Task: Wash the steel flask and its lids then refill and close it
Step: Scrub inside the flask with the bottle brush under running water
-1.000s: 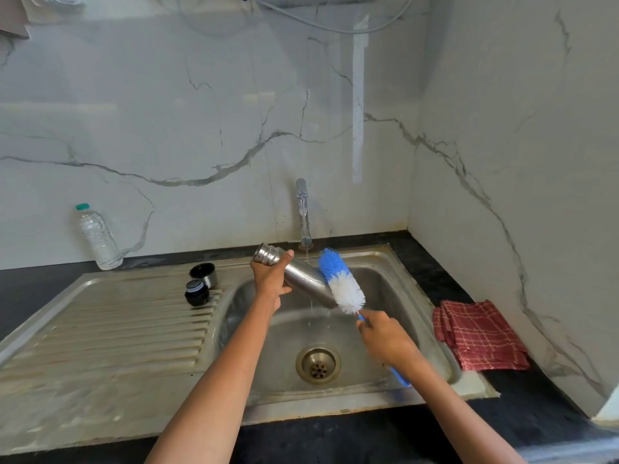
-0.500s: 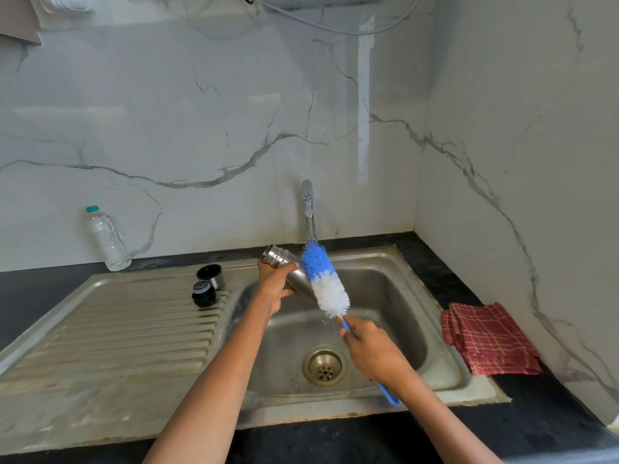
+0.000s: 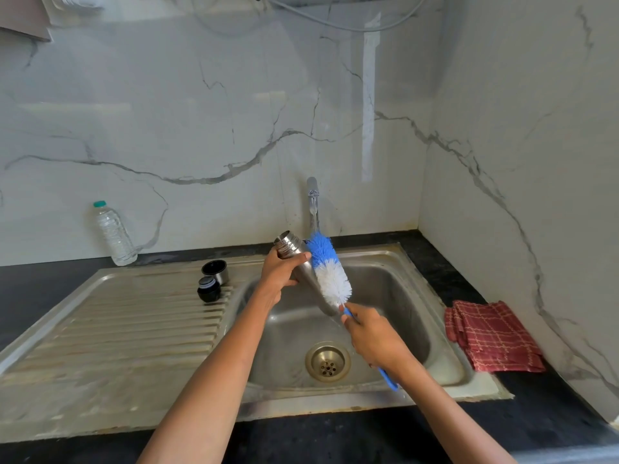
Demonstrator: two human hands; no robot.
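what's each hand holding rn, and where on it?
Left hand grips the steel flask around its upper body, just below the open neck. Right hand grips the bottle brush by its blue handle, just below the bristles.

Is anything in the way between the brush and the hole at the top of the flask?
Nothing visible blocks it. The brush lies against the flask's outside, and the open mouth points up-left, bare above the left hand. The right hand grips the handle.
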